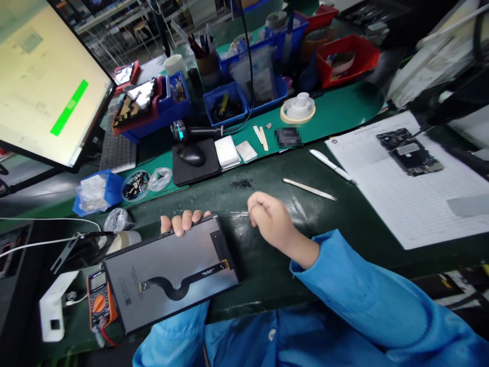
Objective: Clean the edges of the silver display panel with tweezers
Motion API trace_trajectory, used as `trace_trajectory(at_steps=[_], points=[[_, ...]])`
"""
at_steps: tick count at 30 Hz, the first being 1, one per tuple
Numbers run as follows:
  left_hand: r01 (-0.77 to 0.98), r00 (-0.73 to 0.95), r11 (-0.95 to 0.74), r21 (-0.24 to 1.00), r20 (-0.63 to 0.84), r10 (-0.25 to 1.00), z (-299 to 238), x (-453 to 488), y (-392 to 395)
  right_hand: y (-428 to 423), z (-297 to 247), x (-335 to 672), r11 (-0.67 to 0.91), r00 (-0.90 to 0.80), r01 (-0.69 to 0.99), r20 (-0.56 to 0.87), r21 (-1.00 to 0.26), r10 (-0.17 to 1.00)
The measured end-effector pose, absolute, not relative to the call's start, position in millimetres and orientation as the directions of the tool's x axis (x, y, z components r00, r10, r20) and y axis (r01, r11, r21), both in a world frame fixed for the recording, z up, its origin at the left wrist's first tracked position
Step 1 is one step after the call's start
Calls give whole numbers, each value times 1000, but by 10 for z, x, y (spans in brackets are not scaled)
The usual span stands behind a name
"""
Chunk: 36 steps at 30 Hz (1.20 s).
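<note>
My left hand (186,222) grips a display panel (153,255) from beneath, its fingertips curled over the far edge. The panel is tilted with its grey back up, and a black ribbon cable (179,289) runs across it. To the right of the panel, my right hand (272,221) is closed around a pair of thin metal tweezers (240,214), whose tips point left toward the panel. Most of the tweezers is hidden inside the fist. Just beyond the tweezers lies a small heap of dark scraps (241,183) on the bench.
An orange multimeter (100,300) lies at the left, near the panel. A pale stick (309,189), a white pen (332,166) and a paper sheet with a phone board (410,153) lie to the right. Blue bins (225,104), a mouse (191,155) and a monitor (49,76) stand behind.
</note>
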<state>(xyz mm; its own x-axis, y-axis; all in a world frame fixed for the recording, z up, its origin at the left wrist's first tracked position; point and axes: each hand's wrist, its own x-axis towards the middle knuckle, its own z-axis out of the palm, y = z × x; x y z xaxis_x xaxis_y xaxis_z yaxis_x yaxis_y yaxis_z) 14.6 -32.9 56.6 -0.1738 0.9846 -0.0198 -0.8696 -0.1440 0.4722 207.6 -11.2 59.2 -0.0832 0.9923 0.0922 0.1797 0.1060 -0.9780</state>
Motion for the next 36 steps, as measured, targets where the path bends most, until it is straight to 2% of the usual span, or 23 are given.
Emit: trace_trajectory(at_steps=[3, 6, 8, 10, 12, 13, 15, 19, 26, 31, 36], points=[[-873, -165, -129, 470, -35, 986, 516, 91, -301, 21, 612, 2166, 77, 111, 260, 109, -962, 988], [-887, -157, -141, 441, 0, 988, 447, 45, -249, 69, 593, 2157, 152, 248, 234, 210, -960, 946], [-901, -137, -133, 412, 19, 990, 413, 24, -226, 25, 577, 2097, 143, 168, 112, 161, -983, 973], [-902, -121, -119, 415, 23, 992, 399, 14, -222, -71, 564, 2012, -19, -97, -64, -13, -998, 995], [-882, -117, -116, 457, 27, 993, 407, 17, -232, -185, 549, 1927, -227, -403, -172, -142, -959, 904], [-866, -123, -121, 485, 28, 992, 418, 24, -239, -237, 540, 1891, -305, -504, -193, -172, -933, 847], [-833, -135, -129, 538, 28, 990, 447, 46, -253, -310, 519, 1839, -398, -594, -211, -206, -893, 777], [-783, -151, -128, 609, 13, 988, 502, 100, -264, -332, 484, 1814, -449, -596, -214, -248, -868, 764], [-833, -106, -112, 541, 43, 993, 510, 141, -274, -313, 477, 1812, -452, -549, -170, -297, -875, 781], [-799, -191, -159, 580, 6, 982, 531, 181, -289, -338, 470, 1809, -407, -510, -152, -281, -901, 813], [-776, -250, -179, 604, -34, 968, 574, 203, -277, -328, 502, 1811, -450, -557, -209, -272, -868, 785]])
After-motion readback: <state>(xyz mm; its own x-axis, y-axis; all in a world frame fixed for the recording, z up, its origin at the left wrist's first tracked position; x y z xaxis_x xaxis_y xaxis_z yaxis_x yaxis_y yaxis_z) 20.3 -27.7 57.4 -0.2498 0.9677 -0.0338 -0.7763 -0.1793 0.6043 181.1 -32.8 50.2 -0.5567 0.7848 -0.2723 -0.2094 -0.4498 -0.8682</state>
